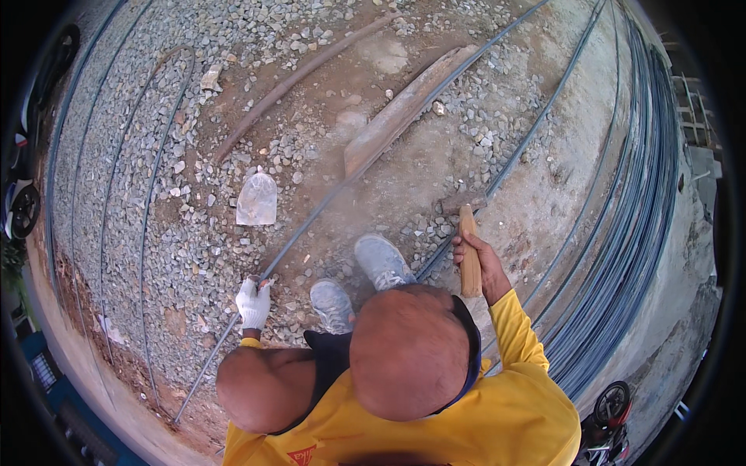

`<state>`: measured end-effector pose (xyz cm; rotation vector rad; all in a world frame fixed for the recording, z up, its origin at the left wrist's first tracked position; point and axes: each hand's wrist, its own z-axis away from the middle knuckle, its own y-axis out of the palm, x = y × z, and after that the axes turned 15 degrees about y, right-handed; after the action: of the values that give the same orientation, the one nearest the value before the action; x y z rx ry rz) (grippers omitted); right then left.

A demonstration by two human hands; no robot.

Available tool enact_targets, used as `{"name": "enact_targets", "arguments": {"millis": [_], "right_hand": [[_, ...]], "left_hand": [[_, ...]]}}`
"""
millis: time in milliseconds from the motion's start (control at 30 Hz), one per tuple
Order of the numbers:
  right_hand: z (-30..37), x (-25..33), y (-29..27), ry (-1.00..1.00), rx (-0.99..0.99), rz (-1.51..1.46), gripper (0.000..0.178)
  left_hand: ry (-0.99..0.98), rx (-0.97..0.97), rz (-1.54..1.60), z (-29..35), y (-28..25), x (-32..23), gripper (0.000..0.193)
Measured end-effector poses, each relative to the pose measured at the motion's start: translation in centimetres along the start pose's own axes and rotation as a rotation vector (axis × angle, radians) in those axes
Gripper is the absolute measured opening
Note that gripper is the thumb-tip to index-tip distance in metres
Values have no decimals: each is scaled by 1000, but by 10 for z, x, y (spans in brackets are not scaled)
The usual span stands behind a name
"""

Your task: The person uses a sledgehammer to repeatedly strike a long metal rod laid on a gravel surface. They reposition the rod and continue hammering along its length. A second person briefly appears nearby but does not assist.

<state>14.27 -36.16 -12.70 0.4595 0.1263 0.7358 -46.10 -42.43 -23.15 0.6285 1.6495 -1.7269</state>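
My left hand (253, 304), in a white knit glove, is closed on a long thin rebar (311, 217) that runs from the lower left to the top right. A small reddish-orange bit shows at its fingertips; what it is I cannot make out. The rebar passes along a wooden plank (388, 128) lying on the ground. My bare right hand (483, 268) grips a hammer (470, 252) by its thick wooden handle. The dark hammer head (461, 203) points away from me, close to another steel bar (513, 159).
Gravel (210, 124) covers the ground at left and far. A bent rebar (148, 93) and a curved wooden pole (303, 81) lie there, with a clear plastic bag (257, 199) nearer. A thick bundle of rebar (633, 241) stretches along the right. My dusty shoes (381, 262) stand between my hands.
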Motion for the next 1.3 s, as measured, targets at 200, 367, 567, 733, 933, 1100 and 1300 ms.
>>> {"name": "enact_targets", "arguments": {"millis": [200, 367, 567, 733, 933, 1100, 1300], "right_hand": [[12, 5, 7, 205, 38, 85, 31], [9, 16, 14, 179, -10, 110, 23], [17, -9, 64, -91, -217, 613, 27], [68, 11, 174, -360, -262, 812, 36], [201, 83, 289, -1447, -79, 1046, 59], [218, 139, 356, -1596, 666, 832, 36], [12, 32, 271, -1631, -233, 1073, 16]], "left_hand": [[-291, 359, 165, -30, -51, -20, 28], [-197, 135, 208, -23, -45, -30, 28], [-94, 317, -34, -16, -37, -15, 39], [47, 191, -281, -7, -39, -15, 33], [226, 35, -374, 14, -14, -23, 19], [201, 65, -327, 10, -17, -25, 17], [227, 79, -410, 13, -15, -15, 22]]}}
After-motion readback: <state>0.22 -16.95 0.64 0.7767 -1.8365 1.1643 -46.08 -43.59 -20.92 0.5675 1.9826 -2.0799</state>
